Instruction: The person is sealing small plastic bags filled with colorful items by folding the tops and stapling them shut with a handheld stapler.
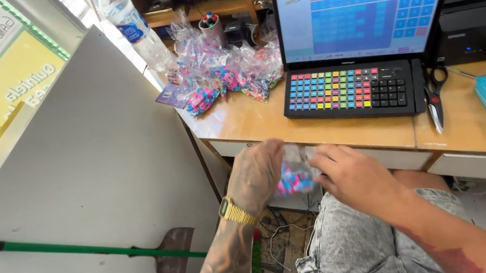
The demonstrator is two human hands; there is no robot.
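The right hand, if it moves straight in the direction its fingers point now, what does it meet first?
The right hand points left, and its fingers already touch the small clear bag of pink and blue pieces. Going on, it would probably meet the left hand that holds the bag's other side, though depth is unclear.

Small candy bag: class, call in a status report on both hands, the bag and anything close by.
Left hand and right hand: both in grip on small clear candy bag, held over lap. Filled candy bags piled on desk. Nothing between the hands and the pile.
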